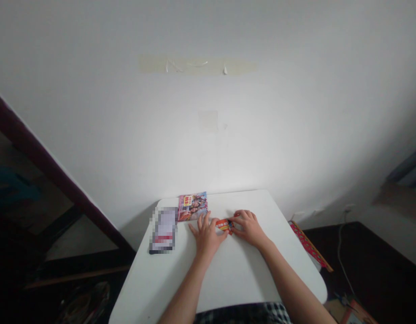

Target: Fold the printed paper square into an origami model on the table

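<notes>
A small red strip of printed paper, with white and yellow lettering and folded-looking, lies on the white table between my hands. My left hand rests at its left end, thumb and index finger against the paper's edges, the other fingers spread on the tabletop. At the strip's right end my right hand pinches it between thumb and fingertips, which cover that end. Just beyond my left hand lies a colourful printed leaflet with pictures of people and large red numerals.
A dark-edged phone with a pixelated screen lies on the left of the white table. The table's far edge meets a white wall. A dark red frame slants down at left. On the right, a cable hangs toward the floor.
</notes>
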`<state>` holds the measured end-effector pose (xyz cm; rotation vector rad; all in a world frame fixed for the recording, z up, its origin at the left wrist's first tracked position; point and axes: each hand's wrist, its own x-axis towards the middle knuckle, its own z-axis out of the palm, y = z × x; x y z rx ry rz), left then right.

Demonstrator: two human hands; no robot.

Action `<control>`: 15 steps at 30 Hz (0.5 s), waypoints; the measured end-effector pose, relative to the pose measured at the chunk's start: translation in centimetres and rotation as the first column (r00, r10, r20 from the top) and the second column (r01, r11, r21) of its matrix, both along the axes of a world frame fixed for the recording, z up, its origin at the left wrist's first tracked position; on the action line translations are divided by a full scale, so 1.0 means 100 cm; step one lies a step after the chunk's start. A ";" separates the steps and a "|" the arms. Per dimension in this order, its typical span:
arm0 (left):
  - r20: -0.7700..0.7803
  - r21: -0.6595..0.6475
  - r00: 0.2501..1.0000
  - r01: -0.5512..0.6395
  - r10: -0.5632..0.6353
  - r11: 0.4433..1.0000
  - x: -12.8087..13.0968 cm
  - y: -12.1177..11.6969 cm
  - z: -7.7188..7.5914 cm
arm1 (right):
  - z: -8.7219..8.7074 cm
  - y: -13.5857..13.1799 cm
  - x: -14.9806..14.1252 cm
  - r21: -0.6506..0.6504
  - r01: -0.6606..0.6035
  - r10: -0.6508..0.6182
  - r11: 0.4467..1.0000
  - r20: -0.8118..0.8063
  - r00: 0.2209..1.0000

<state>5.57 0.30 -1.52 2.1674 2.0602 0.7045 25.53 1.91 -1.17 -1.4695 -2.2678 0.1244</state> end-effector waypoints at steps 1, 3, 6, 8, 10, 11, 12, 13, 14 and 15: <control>0.003 -0.003 1.000 -0.001 0.001 1.000 0.000 0.000 0.002 | 0.000 0.000 0.000 -0.002 -0.002 0.002 1.000 0.004 1.000; 0.014 -0.013 1.000 -0.005 0.006 1.000 0.000 0.000 0.006 | -0.001 0.001 0.000 -0.010 -0.002 0.003 1.000 0.014 1.000; 0.037 -0.016 0.999 0.000 0.000 1.000 0.000 0.001 0.011 | -0.001 0.001 0.000 -0.024 0.002 -0.001 1.000 0.024 1.000; 0.050 -0.019 0.999 -0.007 0.008 1.000 -0.002 0.002 0.013 | -0.001 0.001 0.001 -0.026 0.002 -0.002 1.000 0.016 1.000; 0.051 -0.012 0.998 -0.032 0.032 0.999 -0.004 0.003 0.015 | -0.001 0.001 0.001 -0.023 0.000 0.000 1.000 0.002 1.000; 0.047 -0.004 0.998 -0.050 0.050 0.999 -0.005 0.004 0.015 | -0.001 0.001 0.002 -0.022 -0.004 0.004 1.000 -0.004 1.000; 0.042 0.009 0.997 -0.070 0.069 0.998 -0.007 0.004 0.015 | -0.001 0.001 0.002 -0.021 -0.007 0.007 1.000 -0.009 1.000; 0.039 0.016 0.995 -0.092 0.091 0.996 -0.008 0.005 0.015 | -0.001 0.002 0.003 -0.021 -0.009 0.009 1.000 -0.010 1.000; 0.038 0.023 0.994 -0.103 0.102 0.994 -0.010 0.005 0.015 | -0.002 0.002 0.003 -0.024 -0.012 0.011 1.000 -0.008 1.000; 0.038 0.029 0.993 -0.111 0.109 0.993 -0.012 0.006 0.015 | -0.002 0.003 0.003 -0.027 -0.015 0.015 1.000 -0.005 1.000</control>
